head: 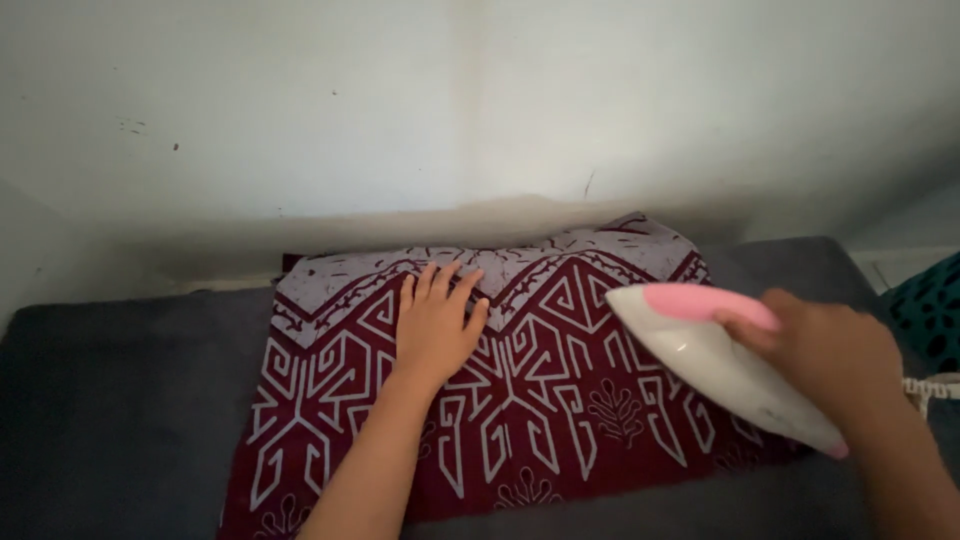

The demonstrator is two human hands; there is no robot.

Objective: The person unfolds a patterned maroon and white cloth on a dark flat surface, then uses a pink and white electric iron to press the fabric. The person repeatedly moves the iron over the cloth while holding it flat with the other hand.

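Head view: left hand [436, 325] flat, fingers spread, on patterned cloth [520, 400]; right hand [835, 360] grips iron [720, 365] on cloth.

A patterned cloth [520, 390] lies spread on a padded mat [130, 400], which reaches out beyond it to the left and right. Behind both stands the wall [480, 100], with the cloth's far edge close against its foot. The left hand [437, 325] rests flat on the cloth, left of its middle. To its right the right hand [835, 360] holds an iron [715, 365] by the handle, over the cloth's right part. A corded cable [932, 386] lies at the far right edge, just right of that hand.
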